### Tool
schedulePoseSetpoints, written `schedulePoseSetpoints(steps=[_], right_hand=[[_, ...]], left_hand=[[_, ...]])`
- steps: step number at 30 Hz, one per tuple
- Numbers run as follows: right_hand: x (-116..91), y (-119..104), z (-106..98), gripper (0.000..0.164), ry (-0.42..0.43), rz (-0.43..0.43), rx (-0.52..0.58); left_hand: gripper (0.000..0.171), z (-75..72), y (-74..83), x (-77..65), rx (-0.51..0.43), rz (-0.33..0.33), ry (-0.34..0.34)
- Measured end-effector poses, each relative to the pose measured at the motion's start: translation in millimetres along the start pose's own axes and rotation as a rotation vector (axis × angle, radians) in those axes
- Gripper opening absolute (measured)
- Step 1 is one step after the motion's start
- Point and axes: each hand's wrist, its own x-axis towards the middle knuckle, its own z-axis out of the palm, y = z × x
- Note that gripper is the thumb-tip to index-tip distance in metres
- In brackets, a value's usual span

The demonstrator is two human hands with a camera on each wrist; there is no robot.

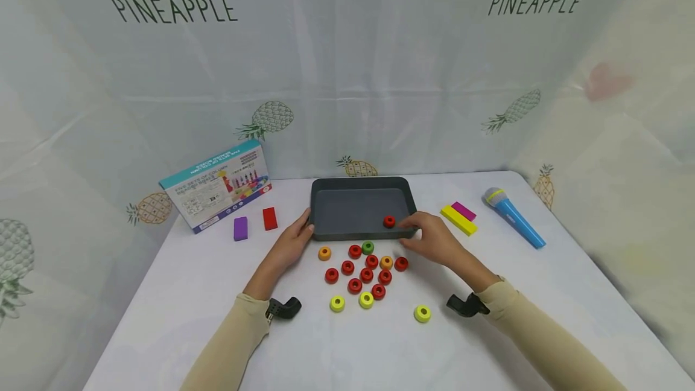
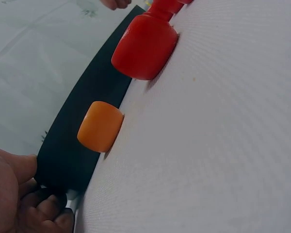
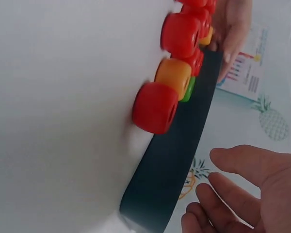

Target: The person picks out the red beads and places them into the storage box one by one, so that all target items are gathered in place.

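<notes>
A dark grey tray (image 1: 353, 237) lies at the back of the table, one red bead (image 1: 389, 221) inside near its front right. My left hand (image 1: 290, 241) holds the tray's left edge; in the left wrist view its thumb (image 2: 22, 166) meets the tray wall (image 2: 70, 126) and the other fingers curl by the corner. Over the front right corner is my right hand (image 1: 431, 239), fingertips close to the red bead. The right wrist view shows this hand (image 3: 247, 189) with fingers apart and nothing between them. Several red, orange, yellow and green beads (image 1: 366, 275) lie before the tray.
Left of the tray are a purple block (image 1: 241, 228), a red block (image 1: 269, 218) and a leaning printed box (image 1: 217, 186). To the right lie a yellow block (image 1: 458, 220), a magenta block (image 1: 464, 210) and a blue toy microphone (image 1: 516, 218). A pineapple-print curtain (image 1: 347, 65) hangs behind.
</notes>
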Motion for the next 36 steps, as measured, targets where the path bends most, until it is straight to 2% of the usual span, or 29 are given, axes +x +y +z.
schedulePoseSetpoints(steps=[7, 14, 18, 36], right_hand=[[-14, -2, 3, 0.03, -0.024, -0.003, -0.009], [-25, 0, 12, 0.034, -0.069, 0.073, 0.013], [-30, 3, 17, 0.032, -0.086, 0.089, 0.021], [-35, 4, 25, 0.025, -0.099, 0.001, 0.01]], left_hand=[[0.061, -0.9, -2.1, 2.2, 0.0, 0.003, 0.002], [0.061, -1.5, -4.6, 2.3, -0.013, 0.001, 0.001], [0.062, -1.2, -5.8, 2.9, -0.011, 0.002, -0.001], [0.061, 1.0, -5.1, 3.3, -0.011, 0.01, 0.005]])
